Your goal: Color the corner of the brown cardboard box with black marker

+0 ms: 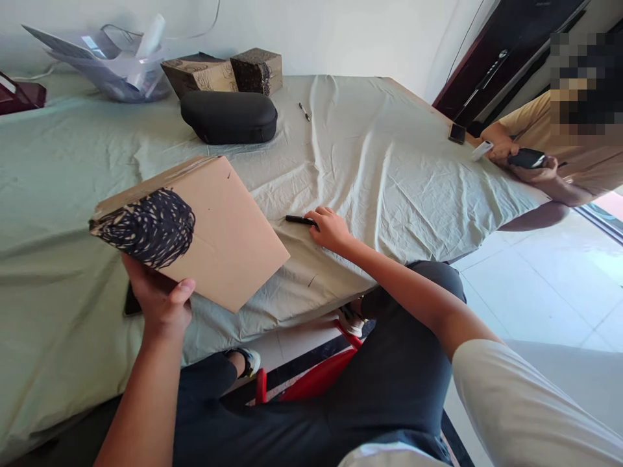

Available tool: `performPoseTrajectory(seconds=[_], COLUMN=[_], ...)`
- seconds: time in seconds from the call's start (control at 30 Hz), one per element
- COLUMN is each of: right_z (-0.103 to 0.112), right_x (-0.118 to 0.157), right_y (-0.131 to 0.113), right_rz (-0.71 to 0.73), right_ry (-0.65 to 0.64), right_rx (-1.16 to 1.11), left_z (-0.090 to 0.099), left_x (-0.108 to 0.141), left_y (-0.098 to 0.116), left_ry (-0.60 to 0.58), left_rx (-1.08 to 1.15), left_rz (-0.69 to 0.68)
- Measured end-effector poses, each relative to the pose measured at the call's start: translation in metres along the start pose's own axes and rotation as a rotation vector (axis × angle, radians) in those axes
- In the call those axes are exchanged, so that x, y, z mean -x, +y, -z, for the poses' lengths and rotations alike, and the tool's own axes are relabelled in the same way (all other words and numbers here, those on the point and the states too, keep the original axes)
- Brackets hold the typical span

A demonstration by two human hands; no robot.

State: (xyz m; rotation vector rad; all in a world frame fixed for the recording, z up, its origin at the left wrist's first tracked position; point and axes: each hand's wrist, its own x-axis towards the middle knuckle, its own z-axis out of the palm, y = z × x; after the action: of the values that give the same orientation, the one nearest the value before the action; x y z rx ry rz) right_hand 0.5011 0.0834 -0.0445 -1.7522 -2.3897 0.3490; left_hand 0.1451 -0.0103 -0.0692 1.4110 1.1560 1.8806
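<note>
Evidently a steadying step: left fingers [182, 292] grip the cardboard box [228, 227] just beyond them, right fingers [317, 215] curl at a black pen [298, 220], hold unclear; next move likely needs steady support.

Black case [228, 118] near translucent basket [114, 79]

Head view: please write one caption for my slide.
At a cloth-covered table, the left hand holds a scribbled cardboard box; the right hand touches a black pen.

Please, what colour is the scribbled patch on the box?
The scribbled patch is black with tan gaps, seen in the head view.
</note>
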Motion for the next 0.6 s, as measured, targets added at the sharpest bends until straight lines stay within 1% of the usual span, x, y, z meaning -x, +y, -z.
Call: performPoseTrajectory(seconds=[0.13,0.3,0.47,0.6], right_z=[-0.011,-0.022,-0.024,-0.023], right_x=[-0.011,-0.025,-0.029,-0.028], right_y=[-0.01,-0.023,-0.025,-0.026], right_rz=[0.028,0.007,0.008,0.008], right_ry=[0.04,0.028,0.025,0.034], right_rx=[-0.007,0.047,0.073,0.089], left_z=[0.002,0.003,0.007,0.012], left_x=[-0.005,-0.007,-0.002,-0.001], left_y=[-0.004,-0.014,-0.012,-0.009], left_ry=[0.003,0.013,0.069,0.074], left_rx=[0.017,0.018,0.009,0.016], left_rz=[-0.008,-0.014,0.057,0.055])
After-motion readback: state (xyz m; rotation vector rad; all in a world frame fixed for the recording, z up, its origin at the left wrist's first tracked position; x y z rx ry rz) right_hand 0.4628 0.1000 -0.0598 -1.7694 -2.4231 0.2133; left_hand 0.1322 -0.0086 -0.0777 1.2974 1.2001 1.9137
